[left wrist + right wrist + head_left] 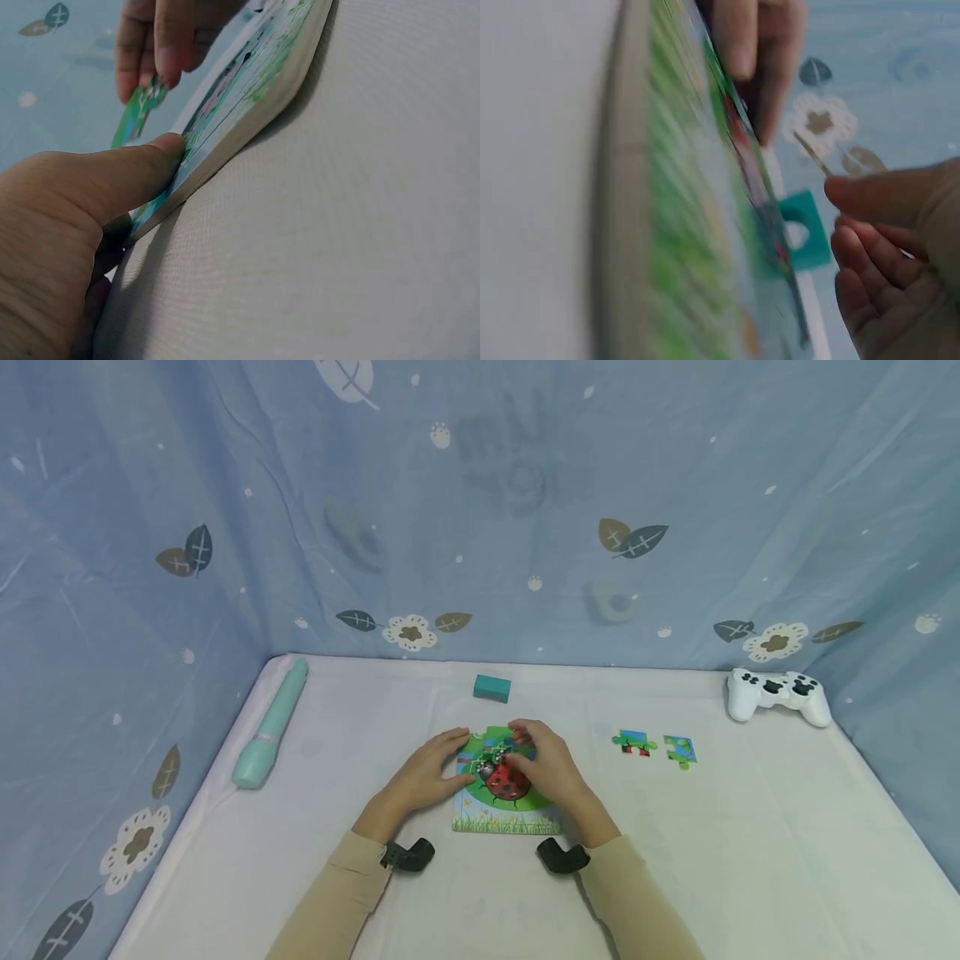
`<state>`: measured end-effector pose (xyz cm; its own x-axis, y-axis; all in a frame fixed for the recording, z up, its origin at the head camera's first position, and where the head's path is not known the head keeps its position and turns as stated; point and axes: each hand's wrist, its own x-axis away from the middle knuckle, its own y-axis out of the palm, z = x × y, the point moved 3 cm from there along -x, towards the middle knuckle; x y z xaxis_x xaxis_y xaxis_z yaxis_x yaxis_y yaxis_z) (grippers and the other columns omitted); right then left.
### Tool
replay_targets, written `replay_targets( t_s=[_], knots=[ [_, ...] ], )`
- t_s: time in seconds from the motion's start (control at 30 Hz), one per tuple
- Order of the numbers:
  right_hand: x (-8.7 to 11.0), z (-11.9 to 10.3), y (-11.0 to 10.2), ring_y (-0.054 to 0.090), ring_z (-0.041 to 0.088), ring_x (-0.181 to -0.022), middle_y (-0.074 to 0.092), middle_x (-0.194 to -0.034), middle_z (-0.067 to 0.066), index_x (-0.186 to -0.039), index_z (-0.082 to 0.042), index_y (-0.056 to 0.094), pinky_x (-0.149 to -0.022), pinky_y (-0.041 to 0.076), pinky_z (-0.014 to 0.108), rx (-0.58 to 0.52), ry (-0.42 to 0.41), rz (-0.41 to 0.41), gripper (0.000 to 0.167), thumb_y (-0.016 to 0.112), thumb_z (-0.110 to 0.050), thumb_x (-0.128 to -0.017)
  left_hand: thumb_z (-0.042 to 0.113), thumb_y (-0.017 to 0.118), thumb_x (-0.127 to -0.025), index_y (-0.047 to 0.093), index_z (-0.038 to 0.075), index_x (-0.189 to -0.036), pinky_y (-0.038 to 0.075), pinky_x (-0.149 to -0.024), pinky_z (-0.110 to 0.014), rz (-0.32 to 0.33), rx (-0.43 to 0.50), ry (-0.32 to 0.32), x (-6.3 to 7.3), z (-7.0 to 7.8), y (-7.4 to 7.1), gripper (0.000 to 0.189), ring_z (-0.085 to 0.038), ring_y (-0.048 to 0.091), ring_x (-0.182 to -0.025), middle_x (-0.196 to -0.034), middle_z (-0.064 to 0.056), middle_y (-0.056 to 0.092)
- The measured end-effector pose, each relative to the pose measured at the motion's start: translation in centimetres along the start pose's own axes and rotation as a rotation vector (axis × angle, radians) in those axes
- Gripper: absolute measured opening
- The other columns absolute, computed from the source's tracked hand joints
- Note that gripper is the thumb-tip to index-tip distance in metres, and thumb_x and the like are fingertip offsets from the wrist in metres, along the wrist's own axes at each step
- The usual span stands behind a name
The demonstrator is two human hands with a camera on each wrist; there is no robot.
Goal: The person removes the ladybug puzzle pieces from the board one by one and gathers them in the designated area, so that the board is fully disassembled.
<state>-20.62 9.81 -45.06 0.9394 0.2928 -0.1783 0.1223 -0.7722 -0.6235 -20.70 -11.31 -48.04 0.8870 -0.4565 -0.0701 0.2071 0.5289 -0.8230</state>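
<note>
A ladybug jigsaw puzzle (pixel 507 817) in a square tray lies flat on the table between both hands. My left hand (pixel 426 774) rests at its left side, thumb on the left edge and fingers along the upper left corner. My right hand (pixel 553 766) hovers over the upper right part. Between its thumb and fingertips it pinches a small green puzzle piece (pixel 135 116), which appears edge-on as a thin strip (pixel 810 154) in the right wrist view. Two loose puzzle pieces, one green and blue with red (pixel 634 742) and one mostly green (pixel 681 750), lie to the right.
A teal block (pixel 492 687) stands behind the puzzle; the right wrist view shows a round hole in it. At the far left lies a mint-green wand-shaped object (pixel 270 727). A white game controller (pixel 777 695) sits at the back right. A blue patterned curtain (pixel 525 568) borders the table.
</note>
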Motion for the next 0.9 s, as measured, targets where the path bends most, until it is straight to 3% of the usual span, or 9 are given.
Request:
replay_targets(
  t_s=[0.2,0.57,0.9],
  knots=[
    [0.1,1.3,-2.7,0.059,0.025,-0.099,0.061,-0.106,0.01,-0.127,-0.001,0.053,-0.086,0.052,0.041,-0.005,0.019,-0.011,0.047,0.07,-0.007,-0.084,0.045,0.066,-0.086,0.043,0.006,-0.142,0.029,-0.115,-0.042,0.003,-0.005,0.004,-0.1,-0.1,0.1,0.072,-0.026,0.034,-0.14,-0.15,-0.006,0.039],
    [1.0,5.8,-7.5,0.059,0.023,-0.095,0.059,-0.115,0.015,-0.133,-0.001,0.049,-0.079,0.051,0.036,-0.028,0.155,-0.033,0.047,0.064,-0.008,-0.089,0.045,0.066,-0.085,0.043,0.006,-0.142,0.029,-0.115,-0.043,0.007,-0.004,0.002,0.0,-0.2,0.0,0.072,-0.026,0.034,-0.14,-0.15,-0.005,0.039],
    [1.5,7.5,-9.1,0.059,0.027,-0.093,0.06,-0.115,0.018,-0.132,0.0,0.05,-0.066,0.05,0.026,0.069,0.227,0.002,0.045,0.063,-0.007,-0.089,0.045,0.066,-0.085,0.043,0.007,-0.143,0.029,-0.115,-0.044,-0.001,-0.005,0.001,0.0,-0.2,0.0,0.073,-0.026,0.033,-0.14,-0.15,-0.005,0.039]
  ],
)
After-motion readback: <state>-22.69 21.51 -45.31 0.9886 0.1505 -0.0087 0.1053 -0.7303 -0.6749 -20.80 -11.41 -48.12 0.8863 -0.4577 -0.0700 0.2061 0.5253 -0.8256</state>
